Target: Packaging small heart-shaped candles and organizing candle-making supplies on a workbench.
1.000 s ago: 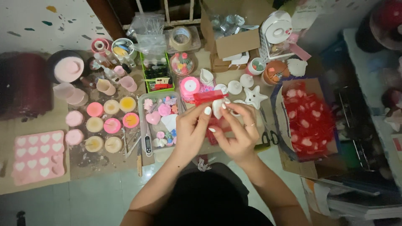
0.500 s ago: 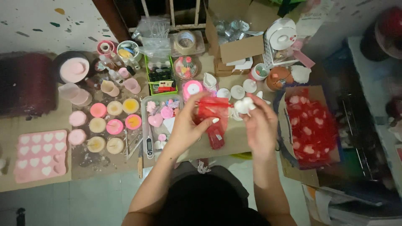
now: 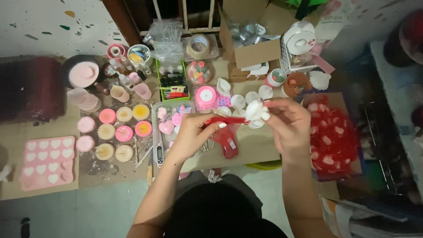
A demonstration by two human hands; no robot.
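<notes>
My left hand point(image 3: 190, 134) pinches the top edge of a small red mesh pouch point(image 3: 226, 135), which hangs down over the cardboard-covered work surface. My right hand point(image 3: 288, 123) holds a small white moulded piece point(image 3: 256, 110) just to the right of the pouch's mouth, level with it. Both hands are above the front middle of the low table point(image 3: 255, 145).
Round pink and yellow candles point(image 3: 116, 132) and a pink heart mould point(image 3: 44, 162) lie at left. A clear tray point(image 3: 169, 125) of small pastel shapes, a digital thermometer point(image 3: 159, 152), scissors, a pink ribbon spool point(image 3: 205, 95), white moulded pieces and a box of red heart-print pouches point(image 3: 332, 134) surround my hands.
My hands have separated: the right hand drew the white piece out to the right, and the left hand kept the red pouch and shifted slightly lower left. The camera view drifted a little.
</notes>
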